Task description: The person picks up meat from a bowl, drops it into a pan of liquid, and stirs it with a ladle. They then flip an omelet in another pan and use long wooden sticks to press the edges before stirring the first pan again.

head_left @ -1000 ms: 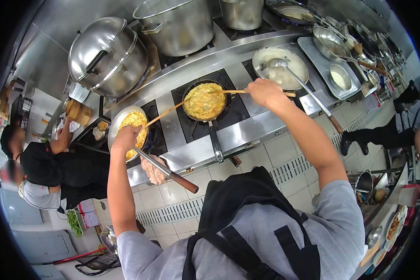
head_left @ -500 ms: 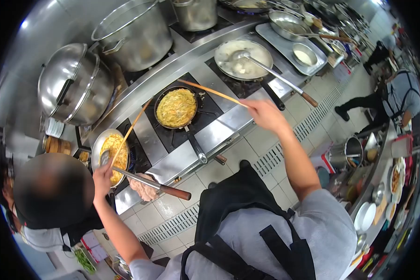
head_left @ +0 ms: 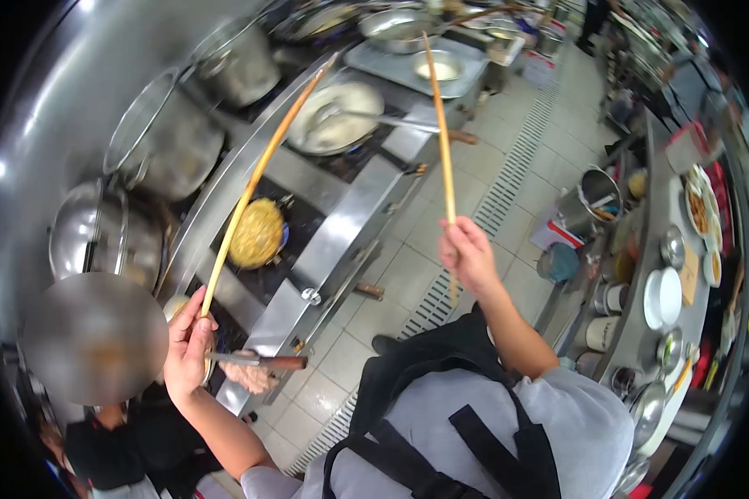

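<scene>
One long wooden chopstick (head_left: pixel 262 166) is held in my left hand (head_left: pixel 188 345), pointing up and away over the stove. My right hand (head_left: pixel 468 253) is closed round a second long chopstick (head_left: pixel 441 125), which stands nearly upright in view above the floor. A yellow, omelette-like round (head_left: pixel 256 234) lies in a pan on a burner, under the left chopstick. Farther along, a pan of whitish liquid (head_left: pixel 334 116) has a ladle (head_left: pixel 374 117) resting in it. A wooden-handled utensil (head_left: pixel 285 363) lies beside my left hand, over a crumpled cloth (head_left: pixel 250 377).
Large steel pots (head_left: pixel 165 133) line the back of the stove. A metal tray (head_left: pixel 466 62) with a bowl is at the far end. On the right, a counter (head_left: pixel 632 324) bears bowls and plates. A co-worker (head_left: pixel 100 349) stands close at the left; another person (head_left: pixel 691 87) is far right.
The view has turned right. Both chopsticks now point up and away, nearer each other; the left one has left the pan at the left. My right hand has come closer to my body.
</scene>
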Motion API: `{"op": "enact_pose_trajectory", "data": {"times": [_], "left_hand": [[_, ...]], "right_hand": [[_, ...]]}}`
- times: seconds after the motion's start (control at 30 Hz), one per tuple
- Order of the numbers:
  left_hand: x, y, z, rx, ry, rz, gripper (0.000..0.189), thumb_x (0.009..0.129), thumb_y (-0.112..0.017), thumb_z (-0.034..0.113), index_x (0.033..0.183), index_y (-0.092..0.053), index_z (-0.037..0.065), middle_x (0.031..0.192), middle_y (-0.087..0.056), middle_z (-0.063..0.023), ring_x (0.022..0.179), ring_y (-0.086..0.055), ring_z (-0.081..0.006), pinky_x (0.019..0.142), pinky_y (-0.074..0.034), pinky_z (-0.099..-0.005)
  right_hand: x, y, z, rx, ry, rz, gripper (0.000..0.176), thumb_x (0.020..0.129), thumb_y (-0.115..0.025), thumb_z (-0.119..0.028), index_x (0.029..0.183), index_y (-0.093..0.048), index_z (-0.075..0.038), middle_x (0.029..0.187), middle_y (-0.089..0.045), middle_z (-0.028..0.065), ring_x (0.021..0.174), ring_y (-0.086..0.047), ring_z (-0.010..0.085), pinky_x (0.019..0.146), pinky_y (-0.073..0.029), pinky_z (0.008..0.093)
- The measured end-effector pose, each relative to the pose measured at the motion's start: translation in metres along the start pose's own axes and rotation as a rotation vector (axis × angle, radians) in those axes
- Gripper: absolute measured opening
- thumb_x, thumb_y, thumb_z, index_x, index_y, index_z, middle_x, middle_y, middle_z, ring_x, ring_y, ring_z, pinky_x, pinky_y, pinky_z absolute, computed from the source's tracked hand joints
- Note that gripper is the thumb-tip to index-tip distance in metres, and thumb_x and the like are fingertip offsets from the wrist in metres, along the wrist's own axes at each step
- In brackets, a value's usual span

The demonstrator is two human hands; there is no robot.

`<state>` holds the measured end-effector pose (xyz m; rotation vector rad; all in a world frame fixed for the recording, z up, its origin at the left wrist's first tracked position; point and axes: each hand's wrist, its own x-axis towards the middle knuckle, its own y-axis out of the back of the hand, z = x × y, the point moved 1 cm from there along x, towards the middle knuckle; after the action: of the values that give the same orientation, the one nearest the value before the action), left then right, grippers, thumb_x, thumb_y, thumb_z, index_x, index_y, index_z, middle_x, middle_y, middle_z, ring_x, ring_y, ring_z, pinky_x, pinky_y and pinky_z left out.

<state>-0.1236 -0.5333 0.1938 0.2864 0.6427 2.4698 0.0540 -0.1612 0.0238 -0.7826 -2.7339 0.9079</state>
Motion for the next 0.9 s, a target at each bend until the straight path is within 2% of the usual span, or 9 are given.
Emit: {"op": "enact_pose_trajectory", "data": {"times": [0.07,0.13,0.23,0.3,0.5,0.67,0.7,0.83,0.9], "left_hand": [[0.017,-0.045,0.023,-0.033,-0.045,-0.026,0.035,0.088,-0.053,0.007,0.122,-0.053,-0.001,0.077,-0.056,-0.0013,0.058,-0.043,-0.0034,0.051,-0.035,-0.0171],[0.033,-0.11,0.048,-0.115,-0.075,-0.101,0.032,0.089,-0.052,0.007,0.12,-0.052,-0.002,0.078,-0.056,-0.0016,0.059,-0.044,-0.0038,0.052,-0.036,-0.0169],[0.05,-0.239,0.065,-0.252,0.006,-0.291,0.028,0.091,-0.05,0.008,0.118,-0.052,0.0,0.078,-0.057,-0.0018,0.063,-0.052,-0.0059,0.058,-0.045,-0.0191],[0.061,-0.336,0.062,-0.305,-0.035,-0.497,0.028,0.092,-0.048,0.007,0.119,-0.05,-0.001,0.082,-0.058,-0.0039,0.066,-0.057,-0.0093,0.063,-0.049,-0.0218],[0.058,-0.566,0.05,-0.416,0.252,-0.888,0.021,0.095,-0.044,0.012,0.114,-0.047,0.003,0.095,-0.056,-0.0069,0.085,-0.06,-0.0164,0.069,-0.054,-0.0305],[0.032,-0.666,0.095,-0.431,0.464,-1.186,0.02,0.096,-0.041,0.015,0.113,-0.04,0.006,0.096,-0.056,-0.0115,0.079,-0.063,-0.0217,0.065,-0.055,-0.0328],[0.026,-0.681,0.105,-0.424,0.489,-1.18,0.02,0.095,-0.043,0.017,0.113,-0.039,0.006,0.09,-0.056,-0.0103,0.066,-0.06,-0.0174,0.054,-0.052,-0.0271],[0.031,-0.742,0.103,-0.398,0.483,-1.288,0.023,0.094,-0.047,0.013,0.113,-0.037,0.006,0.075,-0.052,-0.005,0.05,-0.043,-0.008,0.041,-0.035,-0.0197],[0.044,-0.772,0.104,-0.39,0.477,-1.333,0.025,0.092,-0.048,0.01,0.113,-0.036,0.006,0.074,-0.052,-0.0047,0.051,-0.043,-0.0078,0.041,-0.035,-0.0198]], "right_hand": [[0.001,0.005,-0.019,0.051,-0.006,0.078,0.016,0.094,-0.047,-0.016,0.106,-0.05,-0.006,0.071,-0.055,0.0035,0.06,-0.053,0.0123,0.053,-0.043,0.0237],[0.0,0.027,-0.032,0.166,0.049,-0.009,0.013,0.094,-0.047,-0.017,0.103,-0.049,-0.007,0.075,-0.058,0.0053,0.066,-0.058,0.0141,0.059,-0.048,0.0258],[-0.014,0.073,-0.057,0.156,0.084,-0.008,0.012,0.095,-0.047,-0.018,0.101,-0.048,-0.008,0.075,-0.058,0.0057,0.067,-0.059,0.0144,0.065,-0.05,0.0279],[-0.025,0.115,-0.068,0.094,-0.003,0.089,0.014,0.094,-0.049,-0.022,0.099,-0.05,-0.009,0.082,-0.06,0.0058,0.076,-0.058,0.014,0.067,-0.048,0.0292],[-0.075,0.25,-0.098,0.05,0.005,0.55,0.016,0.091,-0.054,-0.025,0.093,-0.051,-0.01,0.083,-0.054,-0.0007,0.075,-0.051,0.0086,0.063,-0.045,0.0255],[-0.107,0.327,-0.109,-0.043,0.09,0.853,0.022,0.088,-0.057,-0.026,0.09,-0.053,-0.005,0.08,-0.053,0.003,0.069,-0.05,0.0106,0.058,-0.043,0.0255],[-0.112,0.34,-0.107,-0.03,0.107,0.898,0.022,0.088,-0.057,-0.026,0.09,-0.053,-0.005,0.08,-0.053,0.003,0.069,-0.05,0.0106,0.058,-0.043,0.0255],[-0.126,0.39,-0.109,-0.01,0.043,0.997,0.027,0.088,-0.059,-0.029,0.1,-0.052,-0.006,0.081,-0.055,0.0042,0.068,-0.052,0.0099,0.054,-0.044,0.0237],[-0.138,0.411,-0.109,0.039,0.004,0.997,0.035,0.087,-0.06,-0.033,0.108,-0.051,-0.006,0.086,-0.057,0.0057,0.07,-0.054,0.0099,0.055,-0.045,0.0229]]}}
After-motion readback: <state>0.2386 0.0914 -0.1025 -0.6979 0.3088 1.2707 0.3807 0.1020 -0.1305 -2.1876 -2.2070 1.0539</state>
